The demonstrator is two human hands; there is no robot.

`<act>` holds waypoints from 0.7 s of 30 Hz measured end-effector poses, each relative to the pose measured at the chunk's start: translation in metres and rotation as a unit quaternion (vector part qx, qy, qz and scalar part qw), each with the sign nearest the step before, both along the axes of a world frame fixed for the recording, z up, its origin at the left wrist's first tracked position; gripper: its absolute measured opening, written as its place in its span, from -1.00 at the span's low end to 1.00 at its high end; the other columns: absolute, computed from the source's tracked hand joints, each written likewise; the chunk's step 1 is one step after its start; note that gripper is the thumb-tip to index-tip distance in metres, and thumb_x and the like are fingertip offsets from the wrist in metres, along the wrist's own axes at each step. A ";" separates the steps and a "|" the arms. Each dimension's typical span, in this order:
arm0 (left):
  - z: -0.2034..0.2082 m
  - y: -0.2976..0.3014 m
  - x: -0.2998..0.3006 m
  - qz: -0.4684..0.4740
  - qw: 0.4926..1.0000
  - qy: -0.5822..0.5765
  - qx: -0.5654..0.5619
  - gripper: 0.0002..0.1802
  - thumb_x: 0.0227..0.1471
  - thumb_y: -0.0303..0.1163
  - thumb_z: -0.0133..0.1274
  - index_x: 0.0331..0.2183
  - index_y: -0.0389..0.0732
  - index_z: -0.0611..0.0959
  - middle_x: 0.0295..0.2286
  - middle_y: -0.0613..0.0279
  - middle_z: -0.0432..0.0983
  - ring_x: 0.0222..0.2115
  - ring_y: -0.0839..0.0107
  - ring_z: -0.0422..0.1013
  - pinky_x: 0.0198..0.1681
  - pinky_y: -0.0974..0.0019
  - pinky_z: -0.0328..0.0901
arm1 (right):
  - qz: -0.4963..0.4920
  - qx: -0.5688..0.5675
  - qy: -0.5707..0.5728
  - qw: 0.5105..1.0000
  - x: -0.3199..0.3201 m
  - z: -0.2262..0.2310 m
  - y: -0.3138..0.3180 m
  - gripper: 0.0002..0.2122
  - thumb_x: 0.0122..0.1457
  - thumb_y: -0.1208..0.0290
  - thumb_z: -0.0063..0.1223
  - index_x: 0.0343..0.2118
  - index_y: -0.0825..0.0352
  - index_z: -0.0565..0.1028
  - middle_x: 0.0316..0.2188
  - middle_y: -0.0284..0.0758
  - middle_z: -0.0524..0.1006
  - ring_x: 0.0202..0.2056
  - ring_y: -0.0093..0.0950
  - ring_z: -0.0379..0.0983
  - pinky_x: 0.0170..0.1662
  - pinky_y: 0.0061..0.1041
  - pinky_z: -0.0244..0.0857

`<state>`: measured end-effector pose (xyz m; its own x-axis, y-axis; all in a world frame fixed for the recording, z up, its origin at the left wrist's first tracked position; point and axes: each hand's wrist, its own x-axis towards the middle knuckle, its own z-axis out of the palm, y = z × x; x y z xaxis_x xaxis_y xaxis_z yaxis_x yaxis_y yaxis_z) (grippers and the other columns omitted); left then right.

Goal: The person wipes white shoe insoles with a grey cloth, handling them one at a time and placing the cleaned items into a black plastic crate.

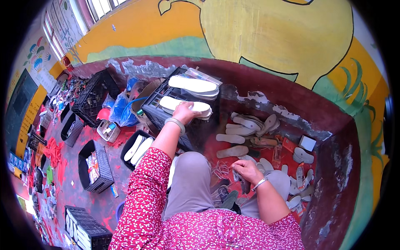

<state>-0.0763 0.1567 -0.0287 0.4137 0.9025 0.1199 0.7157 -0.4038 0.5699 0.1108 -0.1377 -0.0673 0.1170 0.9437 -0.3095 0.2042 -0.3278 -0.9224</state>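
My left hand [185, 113] reaches forward to the nearer stack of white insoles [173, 103] on an upturned black plastic crate [155, 109]. Its fingers are closed about one end of that stack. Behind it on the crate lies a second stack of white insoles [193, 84]. Over my right knee, my right hand [248, 171] is closed in a pinch; a dark greyish piece shows below its fingers, too unclear to name. Pale strings [222, 170] lie in a tangle near it. Shoes [223, 192] are between my legs.
Loose insoles [250, 125] are heaped on the red floor at right, with a small white box [307, 143] by the wall. At left stand a black bin of white insoles [138, 150], a patterned basket [100, 168] and a black crate of insoles [85, 229]. Blue plastic bags [123, 109] lie behind.
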 end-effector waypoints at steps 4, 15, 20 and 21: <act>-0.008 0.025 -0.008 -0.059 0.977 -0.149 -0.138 -0.63 -0.01 -0.22 0.06 -0.27 -0.35 0.60 -0.44 0.26 0.51 -0.39 0.52 0.38 -0.25 0.47 0.24 | 0.001 -0.022 0.019 1.000 0.000 0.001 0.000 -0.77 0.06 0.33 0.01 -0.39 0.43 0.53 -0.57 -0.43 0.49 -0.51 -0.68 0.33 -0.41 -0.62 0.25; 0.010 0.006 -0.006 -0.007 0.982 -0.142 -0.127 -0.60 0.06 -0.14 -0.03 -0.35 -0.33 0.61 -0.55 0.30 0.47 -0.50 0.55 0.32 -0.39 0.47 0.21 | -0.001 -0.011 -0.009 1.000 0.001 0.005 -0.002 -0.77 0.06 0.34 0.01 -0.38 0.44 0.54 -0.56 -0.41 0.50 -0.50 -0.65 0.35 -0.38 -0.60 0.26; 0.008 0.018 -0.009 0.068 0.987 -0.110 -0.092 -0.54 0.05 -0.07 -0.11 -0.34 -0.30 0.60 -0.48 -0.03 0.51 -0.41 0.13 0.43 -0.27 0.22 0.26 | 0.007 -0.011 -0.015 1.000 0.000 0.005 -0.002 -0.76 0.06 0.33 0.00 -0.37 0.44 0.53 -0.54 -0.38 0.52 -0.47 -0.63 0.37 -0.35 -0.58 0.27; 0.007 0.023 -0.012 0.077 0.987 -0.112 -0.085 -0.54 0.05 -0.07 -0.13 -0.35 -0.31 0.59 -0.47 -0.05 0.51 -0.40 0.10 0.43 -0.26 0.21 0.26 | 0.007 -0.011 -0.016 1.000 0.000 0.004 -0.002 -0.76 0.06 0.33 0.00 -0.36 0.44 0.53 -0.54 -0.37 0.52 -0.47 -0.62 0.37 -0.35 -0.58 0.28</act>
<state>-0.0884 0.1797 -0.0222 0.2496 0.9677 0.0351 0.6095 -0.1851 0.7709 0.1106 -0.1395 -0.0628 0.1143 0.9384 -0.3262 0.2380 -0.3447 -0.9080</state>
